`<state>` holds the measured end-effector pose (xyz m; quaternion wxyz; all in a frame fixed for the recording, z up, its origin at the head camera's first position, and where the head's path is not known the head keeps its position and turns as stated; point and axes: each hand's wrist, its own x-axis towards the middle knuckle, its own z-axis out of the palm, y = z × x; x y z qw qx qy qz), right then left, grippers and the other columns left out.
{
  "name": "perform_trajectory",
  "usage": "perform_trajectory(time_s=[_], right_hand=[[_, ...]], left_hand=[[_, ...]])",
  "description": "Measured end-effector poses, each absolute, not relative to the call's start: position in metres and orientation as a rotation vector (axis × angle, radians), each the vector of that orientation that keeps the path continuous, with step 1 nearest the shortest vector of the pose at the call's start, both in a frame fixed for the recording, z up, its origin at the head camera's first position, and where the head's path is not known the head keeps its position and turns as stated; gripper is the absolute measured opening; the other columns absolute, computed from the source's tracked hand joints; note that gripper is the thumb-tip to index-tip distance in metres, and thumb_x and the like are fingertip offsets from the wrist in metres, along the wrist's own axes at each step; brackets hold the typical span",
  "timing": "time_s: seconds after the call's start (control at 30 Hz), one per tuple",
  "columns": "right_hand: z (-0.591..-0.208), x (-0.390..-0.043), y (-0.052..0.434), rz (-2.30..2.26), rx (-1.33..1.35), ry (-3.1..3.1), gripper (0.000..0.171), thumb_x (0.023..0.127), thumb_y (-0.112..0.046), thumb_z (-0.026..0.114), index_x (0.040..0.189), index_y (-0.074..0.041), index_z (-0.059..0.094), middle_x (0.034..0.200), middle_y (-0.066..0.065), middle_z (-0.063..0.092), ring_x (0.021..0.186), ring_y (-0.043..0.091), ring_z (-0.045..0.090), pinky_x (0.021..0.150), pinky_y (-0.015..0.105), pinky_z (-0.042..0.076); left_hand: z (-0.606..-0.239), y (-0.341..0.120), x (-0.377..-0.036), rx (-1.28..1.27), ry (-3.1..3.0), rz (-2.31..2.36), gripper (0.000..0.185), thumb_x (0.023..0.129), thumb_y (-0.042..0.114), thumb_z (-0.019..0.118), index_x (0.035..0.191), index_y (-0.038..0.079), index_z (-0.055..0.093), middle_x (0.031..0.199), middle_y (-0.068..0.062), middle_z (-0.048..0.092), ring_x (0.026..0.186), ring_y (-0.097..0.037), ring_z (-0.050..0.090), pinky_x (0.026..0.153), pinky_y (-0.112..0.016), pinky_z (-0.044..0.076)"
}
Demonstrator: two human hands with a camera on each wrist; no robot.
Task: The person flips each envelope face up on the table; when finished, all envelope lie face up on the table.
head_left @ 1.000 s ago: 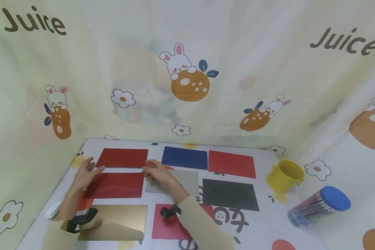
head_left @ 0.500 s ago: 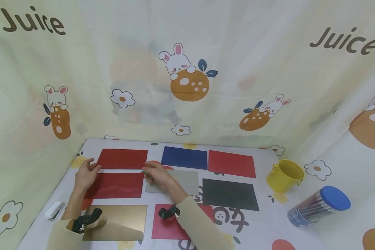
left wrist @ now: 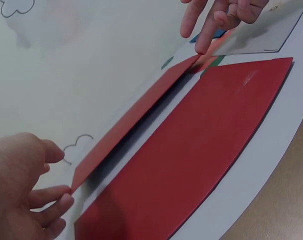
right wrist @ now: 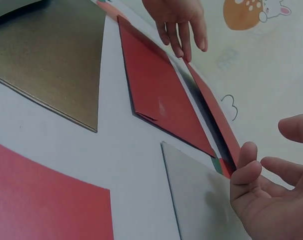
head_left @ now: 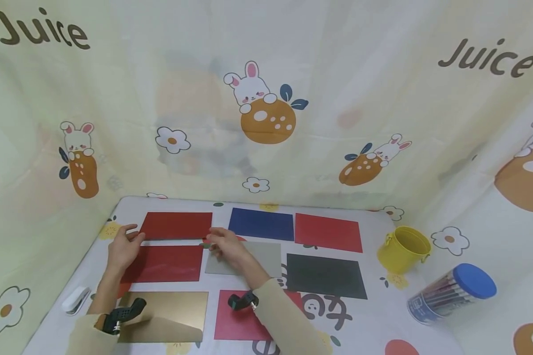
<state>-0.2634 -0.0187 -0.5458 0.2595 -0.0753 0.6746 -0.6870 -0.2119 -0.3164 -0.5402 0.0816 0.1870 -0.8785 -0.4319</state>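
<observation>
The far red card [head_left: 176,226] lies between my two hands, with a dark gap under its near edge in both wrist views. My left hand [head_left: 124,249] touches its left near corner with its fingertips, thumb apart in the left wrist view. At the right end, my right hand [head_left: 229,248] has its fingers against the other near corner. The thumb [right wrist: 295,128] stands away from the card. Nearer me lies a second red card [head_left: 163,264], flat on the white patterned cloth. A grey card [head_left: 266,257] is partly under my right hand.
To the right lie a blue card [head_left: 261,224], a bright red card [head_left: 328,232] and a dark green card [head_left: 326,276]. Gold [head_left: 182,306] and pinkish-red cards [head_left: 232,323] sit in front. A white stapler [head_left: 76,300], yellow bucket [head_left: 404,250] and tub of pencils [head_left: 448,294] flank them.
My left hand has moved right to the far red card's corner. That card has shifted slightly right and nearer me, and my right hand has moved a little right. The other cards have stayed put.
</observation>
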Motion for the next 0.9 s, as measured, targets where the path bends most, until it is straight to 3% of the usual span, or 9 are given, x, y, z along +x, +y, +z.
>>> perform_trajectory(time_s=[0.2, 0.4, 0.57, 0.9], right_hand=[[-0.5434, -0.2635, -0.0172, -1.872, -0.179, 1.857, 0.056, 0.098, -0.025, 0.066, 0.147, -0.004, 0.049, 0.127, 0.009, 0.062, 0.085, 0.022, 0.062, 0.062, 0.028, 0.045], [-0.5423, -0.2586, -0.0168, -1.817, -0.152, 1.917, 0.053, 0.098, -0.024, 0.065, 0.145, -0.005, 0.051, 0.124, 0.016, 0.063, 0.080, 0.022, 0.057, 0.060, 0.027, 0.042], [-0.5435, -0.2592, -0.0167, -1.864, -0.124, 1.868, 0.050, 0.098, -0.020, 0.063, 0.143, -0.001, 0.052, 0.124, 0.018, 0.062, 0.075, 0.017, 0.055, 0.058, 0.025, 0.041], [-0.5468, -0.2652, -0.0142, -1.922, -0.049, 1.786, 0.037, 0.096, -0.016, 0.064, 0.125, 0.007, 0.063, 0.097, 0.012, 0.062, 0.066, 0.012, 0.051, 0.054, 0.021, 0.039]], left_hand=[[-0.5408, -0.3124, -0.2142, 0.573, -2.659, -1.293, 0.053, 0.102, 0.026, 0.056, 0.146, 0.000, 0.041, 0.135, -0.030, 0.058, 0.123, -0.044, 0.057, 0.097, -0.054, 0.047], [-0.5425, -0.3106, -0.2182, 0.594, -2.713, -1.294, 0.058, 0.101, 0.027, 0.052, 0.147, -0.004, 0.037, 0.144, -0.035, 0.046, 0.132, -0.047, 0.048, 0.108, -0.058, 0.038], [-0.5407, -0.3155, -0.2139, 0.594, -2.763, -1.364, 0.061, 0.104, 0.029, 0.049, 0.152, -0.004, 0.030, 0.147, -0.034, 0.043, 0.134, -0.048, 0.045, 0.108, -0.059, 0.038], [-0.5403, -0.3161, -0.2117, 0.560, -2.773, -1.385, 0.061, 0.104, 0.029, 0.050, 0.152, -0.003, 0.032, 0.145, -0.032, 0.047, 0.131, -0.047, 0.048, 0.106, -0.059, 0.041]])
